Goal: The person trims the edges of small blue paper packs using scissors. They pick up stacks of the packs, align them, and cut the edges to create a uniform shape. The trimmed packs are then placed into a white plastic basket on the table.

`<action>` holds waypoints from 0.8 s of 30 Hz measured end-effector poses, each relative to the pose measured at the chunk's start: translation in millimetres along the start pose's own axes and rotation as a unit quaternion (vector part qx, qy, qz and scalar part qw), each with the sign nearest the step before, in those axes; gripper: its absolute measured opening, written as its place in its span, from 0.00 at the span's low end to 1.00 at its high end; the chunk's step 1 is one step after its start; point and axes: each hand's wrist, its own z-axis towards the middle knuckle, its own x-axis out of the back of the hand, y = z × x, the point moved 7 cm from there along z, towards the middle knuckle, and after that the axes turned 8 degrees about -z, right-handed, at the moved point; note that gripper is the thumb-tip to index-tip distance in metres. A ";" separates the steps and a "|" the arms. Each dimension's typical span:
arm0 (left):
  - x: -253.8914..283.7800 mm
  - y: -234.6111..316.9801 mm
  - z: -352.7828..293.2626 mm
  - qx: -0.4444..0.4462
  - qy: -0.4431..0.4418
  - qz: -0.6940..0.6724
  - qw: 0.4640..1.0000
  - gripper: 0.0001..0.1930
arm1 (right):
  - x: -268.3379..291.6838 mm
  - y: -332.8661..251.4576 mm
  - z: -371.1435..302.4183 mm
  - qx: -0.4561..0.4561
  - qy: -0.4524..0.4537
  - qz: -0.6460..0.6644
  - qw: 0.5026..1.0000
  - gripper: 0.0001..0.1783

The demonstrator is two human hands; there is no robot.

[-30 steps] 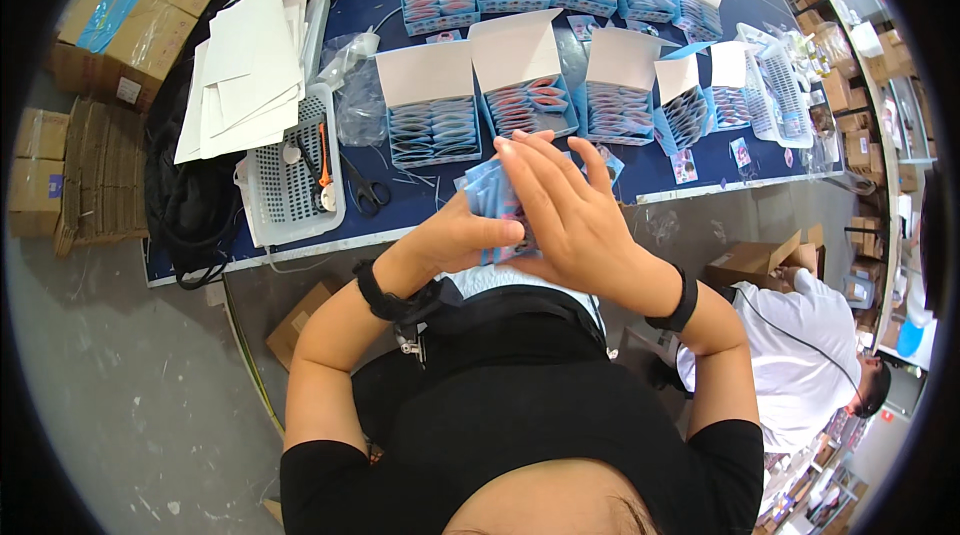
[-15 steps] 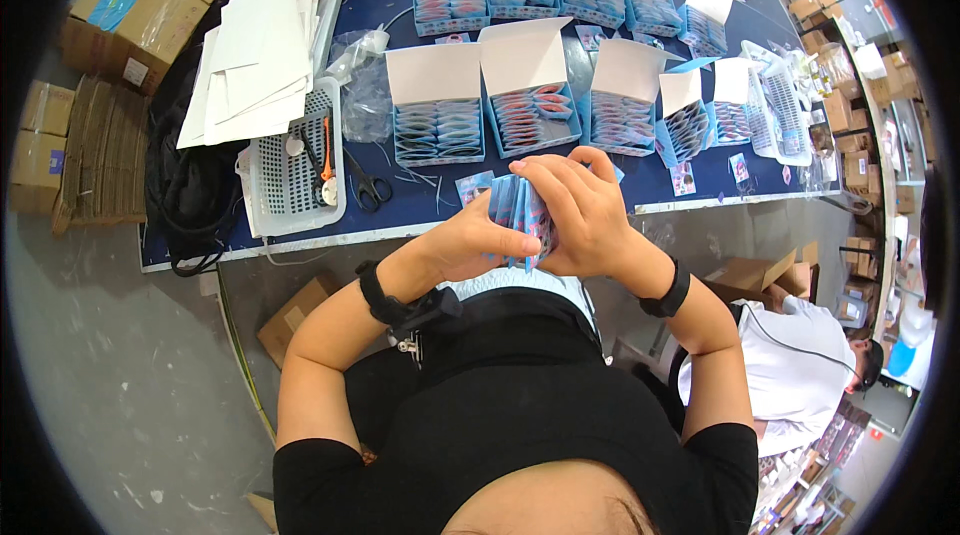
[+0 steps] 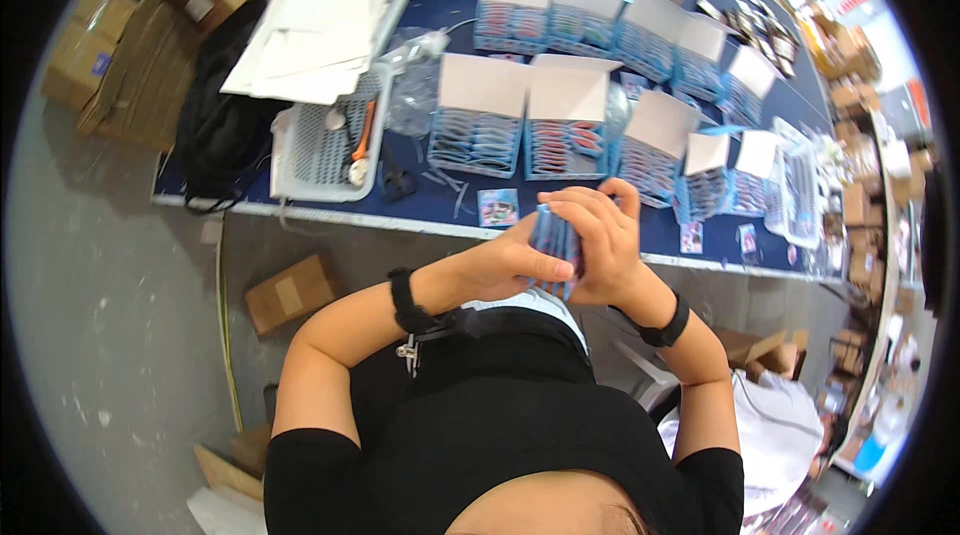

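Note:
Between my two hands, just off the table's near edge, is a stack of small blue packets (image 3: pixel 553 243), held on edge. My left hand (image 3: pixel 512 263) grips it from the left with the thumb laid across the front. From the right, my right hand (image 3: pixel 603 245) wraps its fingers over the top and far side. Beyond my hands stand two rows of blue boxes with raised white lids, among them a box of dark-edged packets (image 3: pixel 474 142) and a box of red-edged packets (image 3: pixel 566 148). A small picture card (image 3: pixel 498 207) lies near the table edge.
On the left of the blue table (image 3: pixel 330 218), a white plastic basket (image 3: pixel 330 185) holds an orange-handled tool (image 3: pixel 364 130), with white sheets (image 3: pixel 310 25) partly over it. Another white basket (image 3: pixel 795 185) stands right. Behind me at right is a person in white (image 3: pixel 760 435). A carton (image 3: pixel 290 293) sits on the floor.
The whole view has shifted, so the table and boxes appear farther right and turned a little. Both hands keep the packet stack, which has tilted slightly and looks more closed together.

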 end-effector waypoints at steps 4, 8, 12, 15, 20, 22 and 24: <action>4.6 -2.4 -10.8 -0.037 0.051 0.089 0.994 0.28 | -11.3 -5.3 -5.9 0.023 0.004 0.022 0.999 0.27; 3.7 0.4 -24.2 -0.084 0.095 0.153 0.980 0.30 | -26.2 -10.7 -19.4 0.046 0.025 0.066 0.996 0.28; 16.8 -8.4 -44.4 -0.113 0.124 0.106 0.980 0.33 | -40.9 -10.3 -18.8 0.018 -0.059 0.100 0.993 0.35; 25.0 -18.2 -56.4 -0.109 0.114 0.098 0.983 0.35 | -42.8 -20.5 -21.9 0.019 -0.057 0.092 0.994 0.35; 29.8 -10.5 -65.2 -0.117 0.109 0.078 0.984 0.35 | -48.0 -27.9 -9.5 0.021 -0.057 0.064 0.996 0.33; 34.4 -4.6 -68.2 -0.121 0.109 0.073 0.984 0.34 | -54.4 -30.1 -4.9 0.016 -0.063 0.059 0.996 0.33; 40.5 4.1 -70.8 -0.118 0.108 0.066 0.985 0.33 | -64.4 -29.9 -2.6 0.013 -0.074 0.051 0.996 0.35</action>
